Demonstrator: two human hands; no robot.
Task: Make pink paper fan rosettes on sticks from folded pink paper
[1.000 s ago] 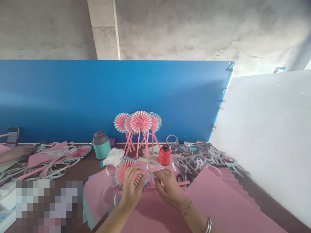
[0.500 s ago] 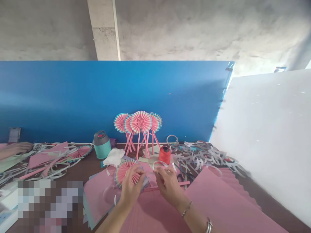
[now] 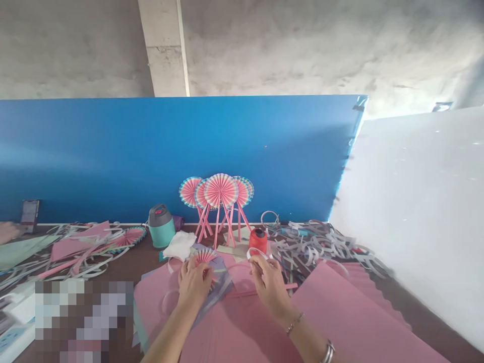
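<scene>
My left hand (image 3: 195,282) is closed over a pleated pink paper fan (image 3: 204,256) with a pale multicoloured rim. The palm hides much of the fan, which lies above greyish-blue sheets (image 3: 220,292). To the right, my right hand (image 3: 269,282) pinches a thin white strip (image 3: 252,250) that curls up in a loop in front of the red thread spool (image 3: 258,240). Below and between the hands, a pink paper stick (image 3: 260,291) lies on large pink sheets (image 3: 242,327). Dark scissors, partly covered, seem to lie just beyond my right hand.
Finished pink fans on sticks (image 3: 221,190) lean against the blue partition (image 3: 227,136). A teal flask (image 3: 162,227) and a crumpled white tissue (image 3: 180,245) stand left of them. Curled white strips (image 3: 321,244) heap up at right. Another person's hand (image 3: 8,232) shows at far left.
My left hand has come down onto the fan, its fingers closing over it. My right hand has shifted slightly right with the white strip. The other person's hand has moved left.
</scene>
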